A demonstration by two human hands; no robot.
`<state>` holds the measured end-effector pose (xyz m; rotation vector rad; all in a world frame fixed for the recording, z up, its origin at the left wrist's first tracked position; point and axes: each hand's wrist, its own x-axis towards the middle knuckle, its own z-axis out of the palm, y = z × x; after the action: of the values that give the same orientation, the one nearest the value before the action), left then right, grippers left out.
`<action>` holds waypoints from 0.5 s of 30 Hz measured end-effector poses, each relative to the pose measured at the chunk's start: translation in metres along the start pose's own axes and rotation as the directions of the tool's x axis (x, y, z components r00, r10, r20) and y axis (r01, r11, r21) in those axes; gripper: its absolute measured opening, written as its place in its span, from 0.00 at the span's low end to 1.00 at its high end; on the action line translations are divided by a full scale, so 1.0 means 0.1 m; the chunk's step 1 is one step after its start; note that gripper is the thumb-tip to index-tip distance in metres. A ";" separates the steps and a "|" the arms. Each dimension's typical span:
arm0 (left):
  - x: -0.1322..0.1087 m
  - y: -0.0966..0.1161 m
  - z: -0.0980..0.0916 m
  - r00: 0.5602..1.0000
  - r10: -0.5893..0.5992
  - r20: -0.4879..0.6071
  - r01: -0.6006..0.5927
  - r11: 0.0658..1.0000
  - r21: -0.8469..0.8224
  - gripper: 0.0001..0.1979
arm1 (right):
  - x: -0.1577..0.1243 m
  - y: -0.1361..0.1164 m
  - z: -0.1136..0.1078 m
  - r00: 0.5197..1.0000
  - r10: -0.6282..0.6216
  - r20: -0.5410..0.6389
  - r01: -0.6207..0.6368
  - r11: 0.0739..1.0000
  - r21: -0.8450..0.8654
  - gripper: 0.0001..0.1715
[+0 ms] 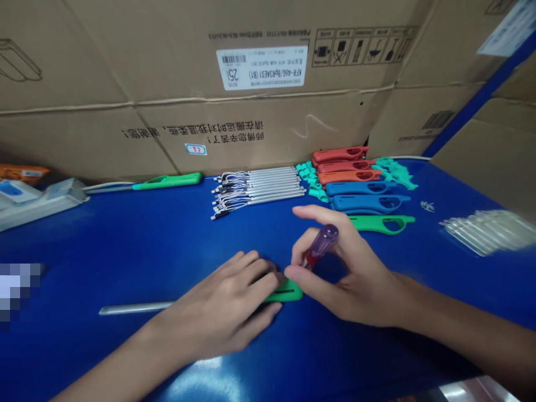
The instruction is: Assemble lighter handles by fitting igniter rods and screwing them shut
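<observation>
My left hand (pixel 232 296) is wrapped over a green long-nosed lighter (pixel 288 291) and presses it on the blue table. The lighter's butt end shows beyond my fingers. A silver metal tube (pixel 134 308) sticks out to the left from under the same hand. Between thumb and fingers, my right hand (pixel 335 268) grips a small screwdriver (pixel 323 243) with a purple handle and a red collar. It leans over the lighter's end; its tip is hidden behind my thumb.
Behind the hands lie a row of metal tubes with wires (pixel 274 187), teal plastic pieces (pixel 312 181), and red, orange, blue (pixel 368 204) and green lighter handles. Clear parts (pixel 489 229) lie right. A green lighter (pixel 167 181) and power strip (pixel 62 198) lie left. Cardboard (pixel 167 67) walls the back.
</observation>
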<state>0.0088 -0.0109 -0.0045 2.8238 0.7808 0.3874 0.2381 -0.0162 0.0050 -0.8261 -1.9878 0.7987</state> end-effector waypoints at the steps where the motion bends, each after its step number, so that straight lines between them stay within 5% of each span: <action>1: 0.00 0.00 0.00 1.000 -0.002 0.001 0.002 1.000 0.001 0.07 | 0.00 -0.02 -0.02 1.000 -0.010 0.019 0.010 1.000 -0.002 0.36; 10: 0.01 0.00 -0.01 1.000 -0.015 0.027 0.016 1.000 -0.026 0.07 | 0.04 -0.13 -0.15 0.990 -0.136 0.029 0.139 0.974 -0.179 0.24; 15: 0.00 -0.01 0.00 0.999 -0.014 0.034 0.015 0.999 -0.030 0.08 | 0.04 -0.10 -0.14 0.988 -0.153 0.023 0.155 0.981 -0.116 0.34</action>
<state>0.0085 -0.0098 -0.0050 2.7873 0.7811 0.3461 0.2458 -0.0161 0.0211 -0.7238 -2.0990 0.6045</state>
